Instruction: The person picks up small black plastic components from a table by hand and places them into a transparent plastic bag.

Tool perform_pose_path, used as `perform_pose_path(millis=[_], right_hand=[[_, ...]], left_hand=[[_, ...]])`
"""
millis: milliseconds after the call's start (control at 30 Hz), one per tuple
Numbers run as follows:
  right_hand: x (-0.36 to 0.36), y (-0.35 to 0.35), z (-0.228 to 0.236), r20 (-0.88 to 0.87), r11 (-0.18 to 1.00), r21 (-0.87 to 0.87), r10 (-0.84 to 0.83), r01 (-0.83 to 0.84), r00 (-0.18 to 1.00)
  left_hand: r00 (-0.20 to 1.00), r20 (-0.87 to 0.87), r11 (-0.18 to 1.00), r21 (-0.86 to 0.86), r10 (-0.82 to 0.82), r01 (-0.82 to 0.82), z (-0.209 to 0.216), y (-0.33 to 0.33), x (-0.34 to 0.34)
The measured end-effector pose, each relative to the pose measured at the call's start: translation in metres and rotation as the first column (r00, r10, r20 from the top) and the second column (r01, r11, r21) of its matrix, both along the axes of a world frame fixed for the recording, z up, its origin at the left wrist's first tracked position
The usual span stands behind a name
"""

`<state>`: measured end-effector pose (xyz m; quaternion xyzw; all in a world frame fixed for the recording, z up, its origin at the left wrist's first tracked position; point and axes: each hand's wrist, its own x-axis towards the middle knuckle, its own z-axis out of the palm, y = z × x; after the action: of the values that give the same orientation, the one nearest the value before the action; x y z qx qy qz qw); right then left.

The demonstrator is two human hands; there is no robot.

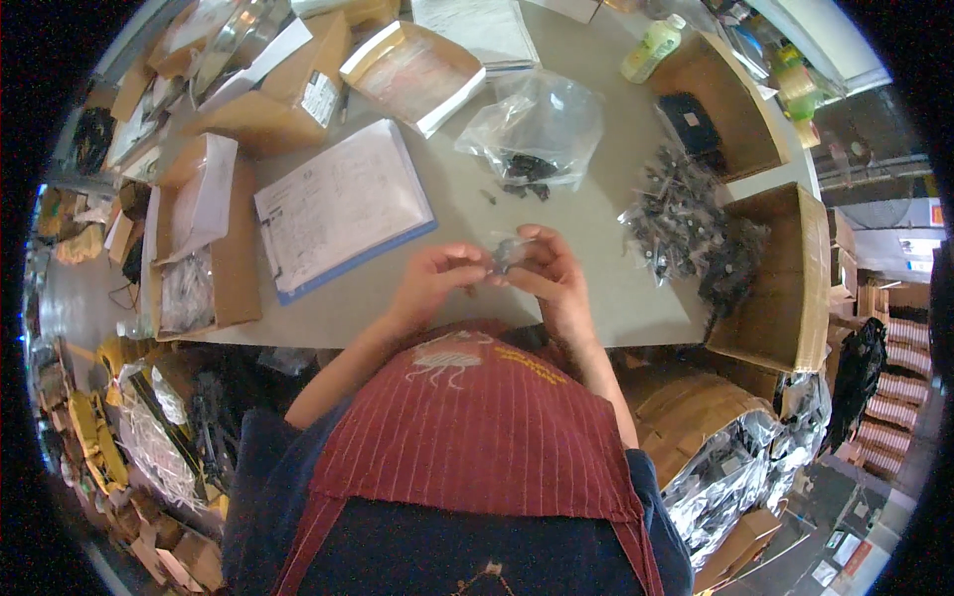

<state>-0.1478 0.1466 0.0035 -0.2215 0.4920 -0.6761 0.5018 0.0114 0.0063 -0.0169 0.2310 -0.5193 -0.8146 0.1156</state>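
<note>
Both hands meet above the near part of the table. My left hand (437, 281) is closed, its thumb and fingertips pinching the left side of a small clear bag (510, 248) with something dark in it. On the other side my right hand (556, 283) grips the same bag between thumb and curled fingers. What the dark piece inside is cannot be made out. Beyond the hands lie several small black parts (527, 174), at the mouth of a large clear plastic bag (547, 114).
A blue clipboard with papers (343, 209) lies left of my hands. Farther left stands a cardboard box (237, 268) of clear bags. To the right, small bagged dark parts (676, 214) are heaped beside an open cardboard box (780, 283). A bottle (653, 48) stands at the back right.
</note>
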Motion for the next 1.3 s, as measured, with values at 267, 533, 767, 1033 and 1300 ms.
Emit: perform_pose_path(millis=[267, 533, 767, 1033, 1300], right_hand=[[0.004, -0.003, 0.004, 0.006, 0.999, -0.025, -0.045, 0.045, 0.999], [0.01, -0.003, 0.017, -0.146, 1.0, 0.017, -0.017, 0.02, 0.989], [0.012, -0.002, 0.015, -0.204, 1.0, 0.011, -0.004, 0.006, 0.979], [0.013, 0.0, 0.009, -0.235, 0.998, -0.016, 0.061, -0.067, 0.97], [-0.001, -0.008, 0.006, -0.153, 0.996, 0.087, 0.021, -0.007, 0.988]], left_hand=[[0.998, -0.004, 0.998, -0.04, -0.055, 0.055, 0.018, 0.001, -0.001], [0.999, -0.028, 1.0, -0.012, -0.024, 0.024, 0.008, 0.003, -0.001], [0.998, -0.058, 1.0, -0.017, -0.02, 0.019, 0.005, 0.004, 0.0], [1.0, -0.014, 1.0, -0.003, -0.026, 0.026, 0.016, 0.004, -0.003], [0.988, 0.129, 0.948, -0.293, -0.089, 0.124, 0.004, -0.011, -0.021]])
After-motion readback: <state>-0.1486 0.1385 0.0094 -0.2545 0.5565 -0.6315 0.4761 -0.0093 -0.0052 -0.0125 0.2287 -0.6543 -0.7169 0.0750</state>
